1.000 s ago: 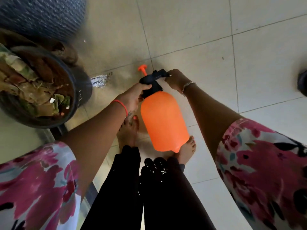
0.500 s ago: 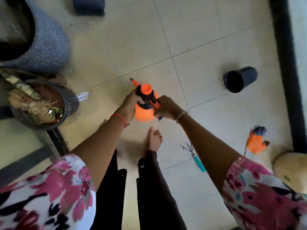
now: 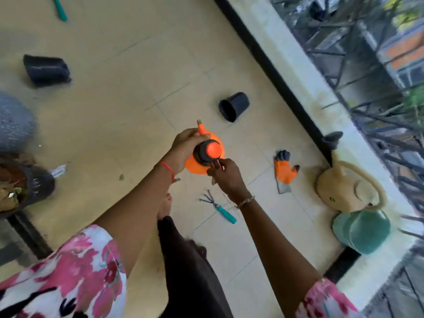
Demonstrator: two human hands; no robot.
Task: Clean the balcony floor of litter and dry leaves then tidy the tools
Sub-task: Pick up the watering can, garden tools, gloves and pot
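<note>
Orange pressure sprayer [image 3: 202, 167] held in both our hands above the tiled balcony floor [image 3: 128, 92].

We see it from the top: our left hand [image 3: 187, 149] is wrapped around the black pump head by the nozzle, and our right hand [image 3: 226, 177] pinches the black trigger lever. Below on the tiles lie a hand rake with a teal handle [image 3: 218, 207], an orange work glove [image 3: 285, 173] and a tipped black pot [image 3: 234, 106]; a beige watering can [image 3: 344, 190] and a green one [image 3: 362, 232] sit by the edge.
</note>
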